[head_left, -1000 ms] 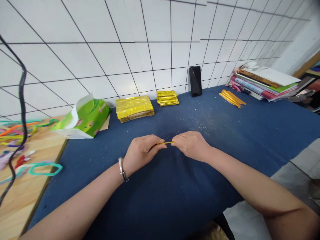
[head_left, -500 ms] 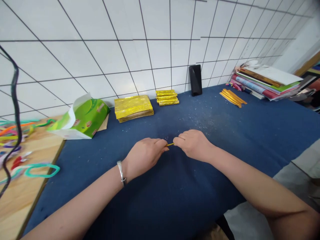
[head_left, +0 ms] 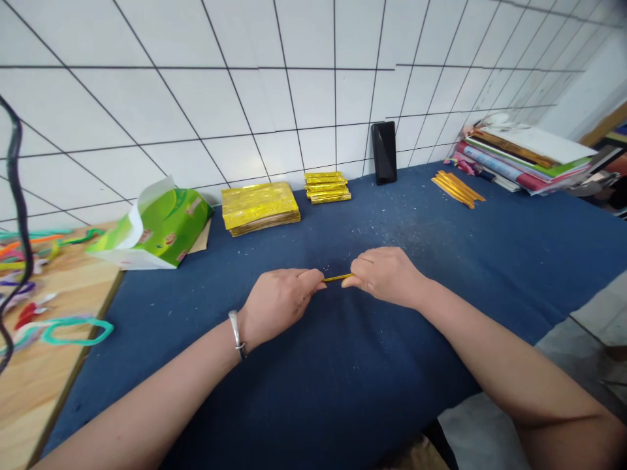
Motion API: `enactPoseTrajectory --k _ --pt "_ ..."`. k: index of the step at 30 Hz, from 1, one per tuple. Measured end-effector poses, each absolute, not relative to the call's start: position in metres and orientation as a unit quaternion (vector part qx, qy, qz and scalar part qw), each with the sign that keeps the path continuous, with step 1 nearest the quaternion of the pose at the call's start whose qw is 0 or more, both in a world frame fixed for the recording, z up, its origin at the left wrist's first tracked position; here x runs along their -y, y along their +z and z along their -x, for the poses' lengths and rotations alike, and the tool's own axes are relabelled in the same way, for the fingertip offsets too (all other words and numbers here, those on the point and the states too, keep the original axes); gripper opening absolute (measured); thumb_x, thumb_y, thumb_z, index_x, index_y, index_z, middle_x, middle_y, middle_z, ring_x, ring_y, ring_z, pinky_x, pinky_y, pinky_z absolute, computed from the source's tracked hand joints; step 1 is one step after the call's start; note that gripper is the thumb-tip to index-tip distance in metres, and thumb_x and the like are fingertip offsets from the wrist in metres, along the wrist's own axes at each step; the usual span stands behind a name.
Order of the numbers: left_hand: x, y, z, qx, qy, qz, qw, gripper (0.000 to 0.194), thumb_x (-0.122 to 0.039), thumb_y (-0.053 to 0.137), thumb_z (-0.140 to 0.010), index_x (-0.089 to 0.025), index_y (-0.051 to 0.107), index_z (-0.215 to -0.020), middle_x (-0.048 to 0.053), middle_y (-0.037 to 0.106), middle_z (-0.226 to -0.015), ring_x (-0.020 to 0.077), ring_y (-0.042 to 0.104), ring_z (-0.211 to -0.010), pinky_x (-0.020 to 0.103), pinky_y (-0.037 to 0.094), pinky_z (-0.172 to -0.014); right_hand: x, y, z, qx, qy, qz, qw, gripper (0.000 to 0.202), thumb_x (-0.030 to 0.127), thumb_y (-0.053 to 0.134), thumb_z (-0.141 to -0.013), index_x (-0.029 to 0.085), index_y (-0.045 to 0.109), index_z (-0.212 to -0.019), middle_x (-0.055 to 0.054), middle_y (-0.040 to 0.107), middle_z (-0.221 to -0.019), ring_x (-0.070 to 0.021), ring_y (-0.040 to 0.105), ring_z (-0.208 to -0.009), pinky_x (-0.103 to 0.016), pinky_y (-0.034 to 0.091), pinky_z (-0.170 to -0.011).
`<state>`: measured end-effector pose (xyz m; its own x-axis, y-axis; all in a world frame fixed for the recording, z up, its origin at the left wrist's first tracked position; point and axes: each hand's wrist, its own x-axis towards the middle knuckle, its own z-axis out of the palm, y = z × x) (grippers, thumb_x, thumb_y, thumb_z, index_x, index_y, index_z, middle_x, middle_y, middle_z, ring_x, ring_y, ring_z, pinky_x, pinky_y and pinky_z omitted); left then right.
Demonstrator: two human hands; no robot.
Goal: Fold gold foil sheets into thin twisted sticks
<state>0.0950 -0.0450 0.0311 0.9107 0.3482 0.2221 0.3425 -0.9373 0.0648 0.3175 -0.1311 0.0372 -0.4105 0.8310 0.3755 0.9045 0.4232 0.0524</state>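
A thin gold strip (head_left: pixel 337 278) is stretched between my two hands above the blue cloth (head_left: pixel 313 391). My left hand (head_left: pixel 281 301), with a silver bracelet at the wrist, pinches its left end. The other end is pinched in my right hand (head_left: pixel 385 275). Behind my hands lie a thick stack of gold paper (head_left: pixel 262 205) and, to its right, a smaller pile of folded gold strips (head_left: pixel 327 188). Narrow orange-gold pieces (head_left: pixel 458 189) lie at the back right.
A black phone (head_left: pixel 385 153) leans on the tiled wall. Books and papers (head_left: pixel 524 156) are stacked at the far right. A green and white packet (head_left: pixel 161 228) lies left, beside a wooden board (head_left: pixel 44 391) with colourful fuzzy stems. A black cable (head_left: pixel 17 189) hangs at the left edge.
My hands have moved apart, my right hand to the right and my left slightly left. More of the gold strip shows between them. The view has shifted slightly.
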Motion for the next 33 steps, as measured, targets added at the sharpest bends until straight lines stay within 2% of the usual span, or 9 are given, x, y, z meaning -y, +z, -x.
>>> enactPoseTrajectory --k 3,6,10,14,16,19,22,28,33 --pt "0.043 0.031 -0.095 -0.166 0.11 -0.98 0.015 0.02 -0.027 0.036 -0.092 -0.019 0.052 -0.083 -0.001 0.06 -0.068 0.0123 0.057 -0.061 0.022 0.036 -0.055 0.131 0.039 -0.317 0.84 -0.096 0.514 0.143 0.044 0.047 0.031 -0.094 0.017 0.056 -0.072 -0.002 0.059 -0.067 -0.0118 0.051 -0.062 -0.026 0.034 -0.062" --pt "0.039 0.03 -0.094 -0.16 0.099 -0.981 0.037 0.016 -0.019 0.038 -0.09 -0.019 0.053 -0.094 0.001 0.063 -0.08 0.0133 0.059 -0.07 0.023 0.042 -0.061 0.13 0.039 -0.32 0.843 -0.062 0.516 0.141 0.043 0.043 0.029 -0.095 0.017 0.057 -0.075 -0.003 0.062 -0.072 -0.0124 0.054 -0.067 -0.026 0.036 -0.064" --pt "0.033 0.028 -0.092 -0.182 0.094 -0.975 0.084 0.037 -0.005 0.037 -0.083 -0.019 0.05 -0.115 0.004 0.063 -0.094 0.0136 0.06 -0.081 0.024 0.047 -0.07 0.127 0.036 -0.326 0.836 -0.049 0.531 0.129 0.038 0.036 0.03 -0.096 0.017 0.06 -0.085 -0.005 0.065 -0.078 -0.0134 0.058 -0.074 -0.026 0.038 -0.067" --pt "0.028 0.025 -0.087 -0.186 0.116 -0.969 0.115 0.042 -0.003 0.038 -0.08 -0.018 0.05 -0.118 0.003 0.065 -0.096 0.0124 0.062 -0.081 0.023 0.048 -0.073 0.125 0.035 -0.329 0.834 -0.046 0.535 0.129 0.031 0.03 0.031 -0.096 0.018 0.059 -0.09 -0.003 0.066 -0.079 -0.0127 0.059 -0.074 -0.026 0.037 -0.067" --pt "0.026 0.023 -0.085 -0.184 0.146 -0.966 0.104 0.035 -0.009 0.039 -0.084 -0.018 0.052 -0.116 0.003 0.067 -0.095 0.0127 0.063 -0.08 0.023 0.048 -0.073 0.125 0.034 -0.328 0.828 -0.05 0.544 0.124 0.032 0.031 0.03 -0.096 0.019 0.059 -0.087 -0.002 0.065 -0.076 -0.0119 0.058 -0.07 -0.025 0.036 -0.065" --pt "0.024 0.023 -0.083 -0.2 0.187 -0.96 0.058 0.021 -0.025 0.043 -0.09 -0.018 0.057 -0.104 0.003 0.068 -0.092 0.014 0.064 -0.079 0.023 0.047 -0.069 0.126 0.035 -0.327 0.814 -0.068 0.566 0.109 0.037 0.035 0.029 -0.096 0.018 0.056 -0.078 0.0 0.062 -0.068 -0.0112 0.054 -0.062 -0.026 0.033 -0.06" --pt "0.022 0.024 -0.082 -0.228 0.178 -0.957 0.005 0.024 -0.038 0.043 -0.091 -0.019 0.059 -0.09 0.001 0.066 -0.078 0.0129 0.061 -0.067 0.023 0.041 -0.06 0.125 0.036 -0.327 0.808 -0.077 0.574 0.11 0.041 0.039 0.029 -0.096 0.018 0.053 -0.072 0.0 0.058 -0.063 -0.0104 0.049 -0.056 -0.026 0.029 -0.055" --pt "0.018 0.024 -0.083 -0.217 0.164 -0.956 -0.112 0.035 -0.043 0.041 -0.091 -0.017 0.051 -0.069 0.0 0.054 -0.062 0.0114 0.048 -0.053 0.025 0.029 -0.05 0.124 0.037 -0.328 0.801 -0.065 0.579 0.138 0.046 0.047 0.031 -0.094 0.018 0.05 -0.063 0.0 0.051 -0.056 -0.0099 0.042 -0.05 -0.026 0.025 -0.051" --pt "0.015 0.023 -0.081 -0.189 0.174 -0.962 -0.092 0.036 -0.041 0.041 -0.091 -0.017 0.047 -0.065 -0.001 0.05 -0.06 0.0105 0.045 -0.054 0.024 0.029 -0.051 0.124 0.038 -0.33 0.788 -0.043 0.593 0.158 0.049 0.05 0.031 -0.092 0.018 0.049 -0.06 0.0 0.049 -0.054 -0.0095 0.042 -0.049 -0.026 0.025 -0.051"
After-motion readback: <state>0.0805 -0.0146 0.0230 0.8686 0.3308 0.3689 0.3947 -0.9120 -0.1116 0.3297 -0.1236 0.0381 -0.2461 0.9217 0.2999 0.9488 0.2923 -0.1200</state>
